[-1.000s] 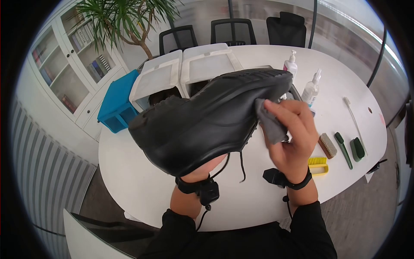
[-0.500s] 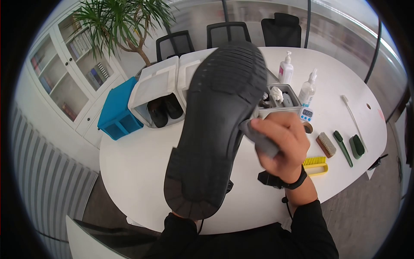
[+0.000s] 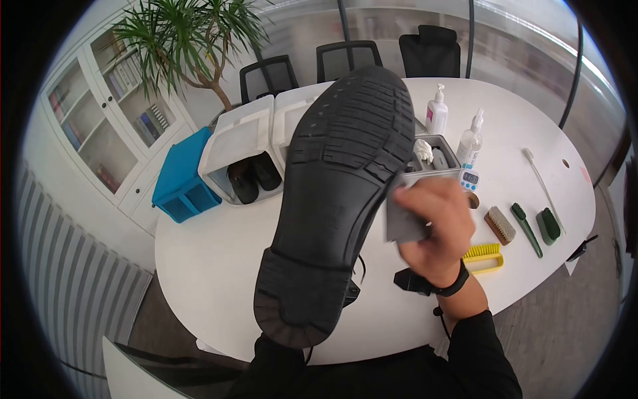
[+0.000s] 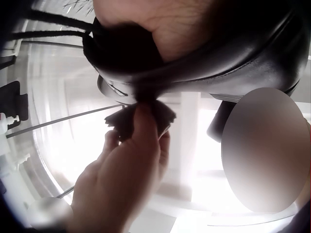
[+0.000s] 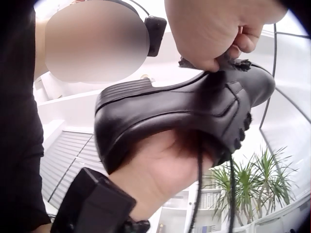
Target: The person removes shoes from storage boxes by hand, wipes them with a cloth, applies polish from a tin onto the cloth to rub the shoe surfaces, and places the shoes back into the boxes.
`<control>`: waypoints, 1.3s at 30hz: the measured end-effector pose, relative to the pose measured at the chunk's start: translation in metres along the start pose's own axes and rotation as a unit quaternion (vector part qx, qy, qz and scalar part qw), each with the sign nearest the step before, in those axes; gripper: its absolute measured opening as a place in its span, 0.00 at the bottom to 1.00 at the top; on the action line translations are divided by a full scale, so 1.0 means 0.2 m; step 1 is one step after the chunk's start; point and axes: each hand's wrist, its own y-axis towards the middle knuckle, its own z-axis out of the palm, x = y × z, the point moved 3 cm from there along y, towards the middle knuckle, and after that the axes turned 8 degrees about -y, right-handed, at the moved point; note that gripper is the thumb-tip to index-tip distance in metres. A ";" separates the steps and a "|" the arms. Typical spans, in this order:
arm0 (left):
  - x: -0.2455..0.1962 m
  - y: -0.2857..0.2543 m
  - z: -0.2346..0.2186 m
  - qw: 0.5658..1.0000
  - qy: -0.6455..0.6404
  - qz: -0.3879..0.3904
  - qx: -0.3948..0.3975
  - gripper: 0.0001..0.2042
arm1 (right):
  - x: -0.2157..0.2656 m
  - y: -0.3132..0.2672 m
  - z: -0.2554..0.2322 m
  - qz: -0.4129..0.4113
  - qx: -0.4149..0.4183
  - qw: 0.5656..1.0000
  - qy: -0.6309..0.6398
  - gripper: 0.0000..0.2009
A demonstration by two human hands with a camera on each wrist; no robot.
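A black leather lace-up shoe (image 3: 332, 193) is held up over the table, its sole turned toward the head view and its toe pointing away. My left hand (image 5: 165, 162) reaches inside through the shoe's opening and bears it from within; its fingers are hidden in there. Laces hang down past the wrist in the right wrist view. My right hand (image 3: 438, 226) pinches a folded grey cloth (image 3: 403, 223) at the sole's right edge, near the middle of the shoe. From the left wrist view, the cloth (image 4: 125, 121) meets the shoe beneath the thumb.
On the white table (image 3: 212, 279) stand a shoe box (image 3: 232, 143) with dark shoes inside, a blue bin (image 3: 179, 176), a grey tray (image 3: 442, 143), pump bottle (image 3: 436, 110), spray bottle (image 3: 470, 143) and timer (image 3: 469, 179). Several brushes, including a yellow one (image 3: 485, 259), lie at right.
The shoe has turned from showing its side to showing its sole, toe swinging away from me. My right hand keeps the cloth along its edge, blurred by movement.
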 end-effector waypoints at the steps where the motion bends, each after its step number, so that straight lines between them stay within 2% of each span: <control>1: 0.03 0.24 0.00 1.000 -0.001 -0.003 0.003 0.36 | 0.02 -0.01 0.01 -0.004 0.031 0.999 0.031 0.24; 2: 0.03 0.39 0.03 1.000 -0.003 -0.005 0.006 0.36 | 0.04 -0.01 0.02 -0.009 0.061 0.996 0.063 0.25; 3: 0.03 0.34 0.03 1.000 -0.004 -0.008 0.008 0.36 | 0.07 -0.01 0.03 -0.010 0.092 0.992 0.080 0.25; 5: 0.01 0.40 0.05 1.000 -0.007 -0.012 0.012 0.36 | 0.08 -0.01 0.05 -0.012 0.097 0.990 0.103 0.24; 8: 0.02 0.31 0.04 1.000 -0.013 -0.014 0.018 0.36 | 0.06 -0.01 0.04 -0.013 0.117 0.985 0.123 0.24; 9: 0.04 0.24 0.03 1.000 -0.016 -0.015 0.020 0.36 | 0.05 0.00 0.03 -0.009 0.090 0.991 0.099 0.24; 10: 0.04 0.46 0.08 0.999 -0.019 -0.015 0.022 0.36 | 0.04 0.00 0.02 -0.004 0.063 0.995 0.074 0.24; 12: 0.04 0.33 0.06 0.999 -0.025 -0.016 0.027 0.36 | 0.01 0.01 -0.01 0.016 0.065 0.996 0.054 0.25; 14: 0.05 0.36 0.07 0.999 -0.032 -0.017 0.031 0.36 | -0.03 0.00 0.00 0.018 -0.020 1.000 0.005 0.26; 16: 0.06 0.35 0.08 0.998 -0.039 -0.018 0.034 0.36 | -0.02 0.00 0.00 0.025 -0.016 1.000 -0.001 0.26; 19: 0.05 0.27 0.10 0.998 -0.046 -0.020 0.039 0.35 | 0.04 -0.01 0.03 0.016 0.071 0.994 0.077 0.28; 22: 0.13 0.55 0.16 0.997 -0.050 -0.023 0.044 0.35 | 0.11 -0.03 0.06 0.009 0.138 0.978 0.159 0.27; 23: 0.16 0.60 0.18 0.997 -0.052 -0.023 0.046 0.35 | 0.12 -0.03 0.07 0.009 0.138 0.977 0.160 0.27; 26: 0.17 0.54 0.18 0.997 -0.057 -0.024 0.051 0.35 | 0.15 -0.04 0.08 0.016 0.172 0.960 0.221 0.24; 28: 0.16 0.53 0.19 0.996 -0.062 -0.026 0.054 0.35 | 0.16 -0.06 0.09 -0.020 0.208 0.946 0.249 0.27; 33: 0.17 0.53 0.20 0.995 -0.074 -0.034 0.060 0.35 | 0.14 -0.06 0.10 -0.032 0.195 0.956 0.218 0.24; 35: 0.21 0.64 0.23 0.994 -0.078 -0.035 0.063 0.35 | 0.10 -0.04 0.06 -0.002 0.122 0.982 0.144 0.25; 38: 0.22 0.88 0.29 0.993 -0.089 -0.036 0.067 0.35 | 0.07 -0.03 0.04 0.044 0.086 0.990 0.103 0.26; 39: 0.23 0.91 0.29 0.993 -0.093 -0.037 0.067 0.35 | 0.07 -0.02 0.05 0.056 0.107 0.987 0.105 0.27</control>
